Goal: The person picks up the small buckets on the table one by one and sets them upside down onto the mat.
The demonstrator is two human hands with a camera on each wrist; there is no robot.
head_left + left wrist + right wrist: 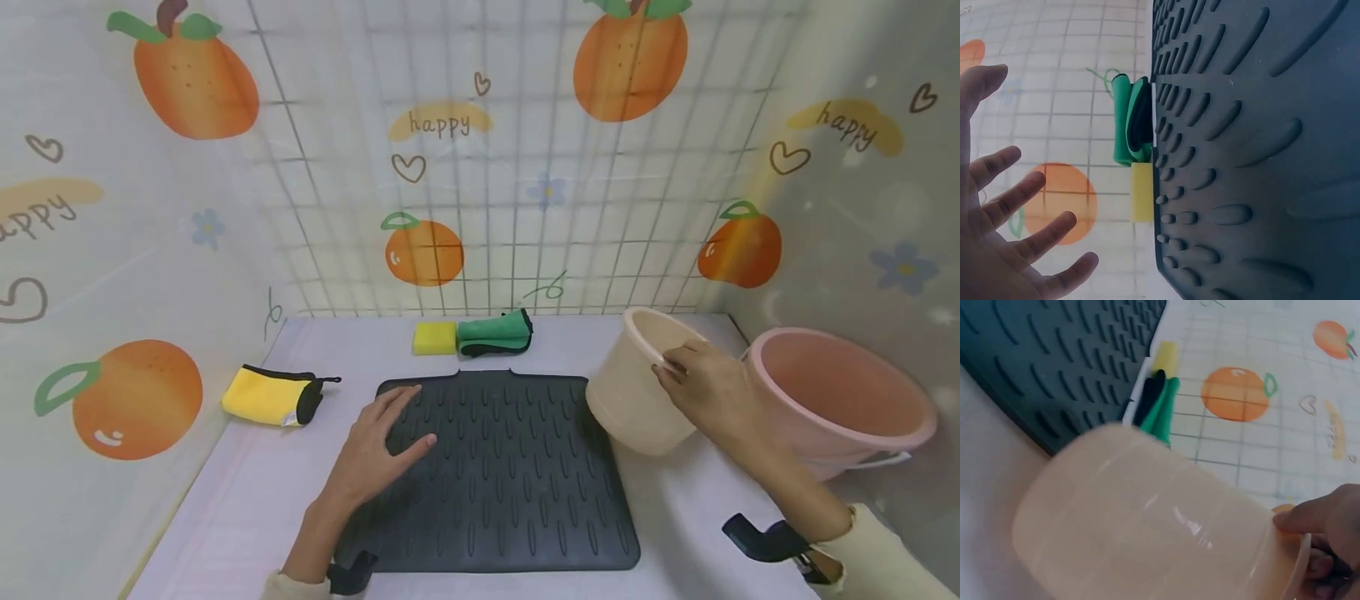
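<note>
In the head view my right hand pinches the rim of a cream plastic bucket, thumb on one side of the wall and fingers on the other. The bucket tilts, its mouth toward the upper right, beside the right edge of a dark ribbed mat. The right wrist view shows the bucket's outer wall up close, with the thumb pressed at its rim. Over the mat's left side, my left hand is spread with nothing in it; the left wrist view shows its fingers apart.
A pink bucket stands at the right. Behind the mat lie a yellow sponge and a folded green cloth. A yellow pouch-like cloth with black trim lies left. A printed curtain and wire grid bound the table's back.
</note>
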